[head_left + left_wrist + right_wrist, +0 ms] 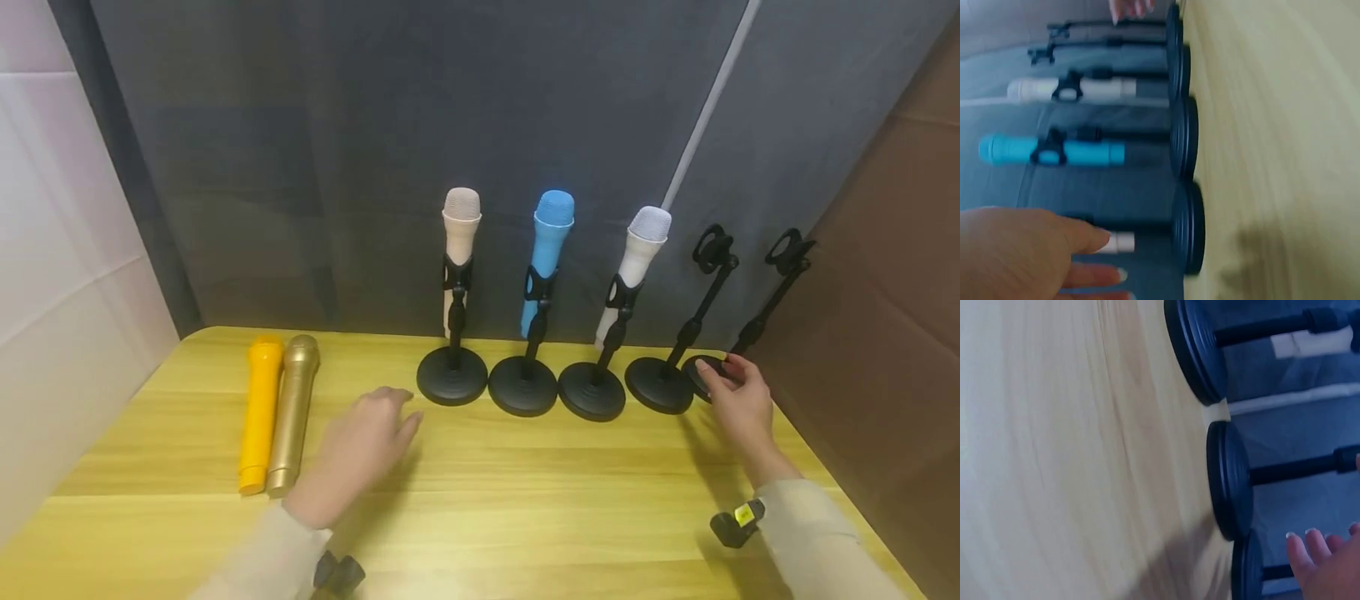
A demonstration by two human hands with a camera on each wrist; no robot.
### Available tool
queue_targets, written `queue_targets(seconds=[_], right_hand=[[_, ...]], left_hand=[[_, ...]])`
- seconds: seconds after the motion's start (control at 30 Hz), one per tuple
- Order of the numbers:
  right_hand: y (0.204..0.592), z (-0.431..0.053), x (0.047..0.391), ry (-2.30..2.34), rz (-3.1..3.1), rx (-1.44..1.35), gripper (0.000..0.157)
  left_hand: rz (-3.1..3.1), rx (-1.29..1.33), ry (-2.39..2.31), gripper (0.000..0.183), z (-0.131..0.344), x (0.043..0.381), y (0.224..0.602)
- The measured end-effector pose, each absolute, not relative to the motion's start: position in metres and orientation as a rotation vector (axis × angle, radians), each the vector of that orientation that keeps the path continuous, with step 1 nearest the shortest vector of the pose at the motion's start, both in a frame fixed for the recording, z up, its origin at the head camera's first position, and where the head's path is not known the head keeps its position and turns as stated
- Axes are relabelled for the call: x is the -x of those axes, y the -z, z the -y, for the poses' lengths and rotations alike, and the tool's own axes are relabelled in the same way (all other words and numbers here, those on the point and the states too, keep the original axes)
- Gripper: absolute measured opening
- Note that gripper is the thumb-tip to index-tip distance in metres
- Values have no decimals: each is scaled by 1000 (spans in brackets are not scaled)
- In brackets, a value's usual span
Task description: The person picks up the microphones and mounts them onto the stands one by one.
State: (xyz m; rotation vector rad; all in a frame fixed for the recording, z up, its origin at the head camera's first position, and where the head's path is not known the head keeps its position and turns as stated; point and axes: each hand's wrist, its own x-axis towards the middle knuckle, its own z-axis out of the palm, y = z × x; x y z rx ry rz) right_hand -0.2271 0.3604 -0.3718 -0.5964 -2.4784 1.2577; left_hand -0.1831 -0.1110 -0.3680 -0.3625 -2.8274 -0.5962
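Note:
My left hand [358,450] is over the table, blurred, with fingers loosely extended and holding nothing. It lies between a gold microphone [293,412] and the stand with a cream microphone [461,233]. In the left wrist view the left hand [1029,256] overlaps that microphone's lower end. Off to the right, my right hand [744,412] is by the base of the rightmost black stand [763,321], thumb and fingers apart. The right wrist view has the right hand [1335,565] beside that stand's pole, gripping nothing; whether it touches the stand, I cannot tell.
Left of the gold microphone lies a yellow microphone [260,417]. Stands hold a blue microphone [550,237] and a white microphone [641,250]. Another black stand [678,350] has a bare clip. A dark curtain [337,167] backs the wooden table [525,517]; a brown panel [885,333] borders the right.

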Motion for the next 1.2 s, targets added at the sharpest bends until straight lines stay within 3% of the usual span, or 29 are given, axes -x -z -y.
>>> queue_targets(seconds=[0.27, 0.43, 0.73, 0.93, 1.2], right_hand=[[381, -370, 233, -1398, 2499, 511, 87], [384, -374, 240, -1456, 2483, 502, 87], [381, -378, 256, -1580, 2495, 453, 87], [376, -374, 264, -1563, 2546, 352, 91], [366, -368, 272, -1534, 2510, 348, 86]], left_hand=[[2603, 127, 149, 39, 165, 194, 366], [2786, 33, 131, 52, 180, 198, 364], [3000, -80, 147, 56, 195, 206, 370], [3001, -64, 171, 48, 202, 213, 376], [3070, -136, 365, 18, 205, 226, 385]])
